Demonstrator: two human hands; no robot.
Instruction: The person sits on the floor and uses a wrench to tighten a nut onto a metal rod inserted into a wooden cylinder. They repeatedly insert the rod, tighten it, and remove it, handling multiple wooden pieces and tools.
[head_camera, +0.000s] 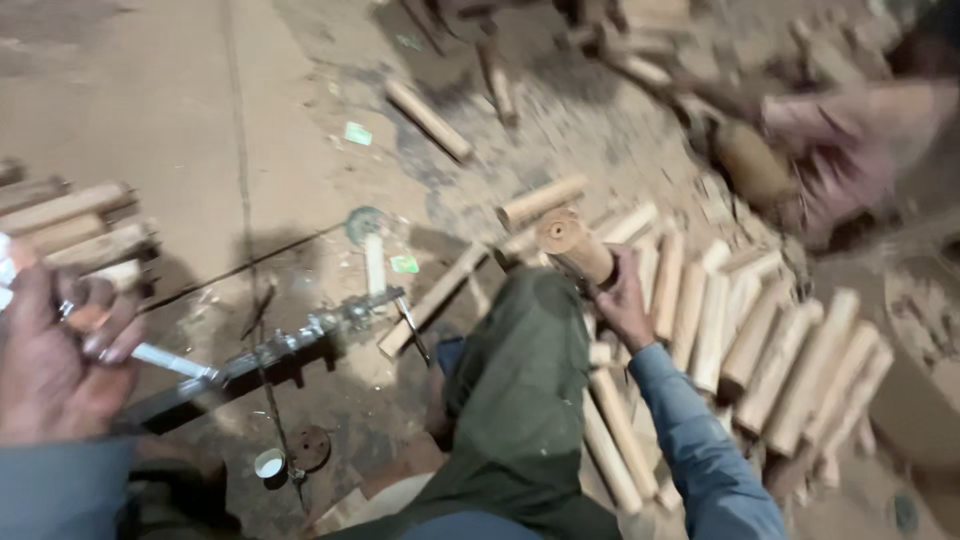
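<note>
Above the knee, right hand's (622, 305) grip around pale, round-ended wooden billet (573, 246).

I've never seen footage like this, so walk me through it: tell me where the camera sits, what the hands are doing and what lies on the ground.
There is no machine at work here, just a person. The single picture comes from a camera on that person's head, looking down over their knee in green trousers.

The right hand holds a round wooden peg, cut end up. The left hand grips one end of a metal rod that meets a long metal tool lying on the dirt floor.

To the right lies a row of wooden pegs; more sticks are stacked at the left edge. At top right, blurred, another person's hand is busy.
</note>
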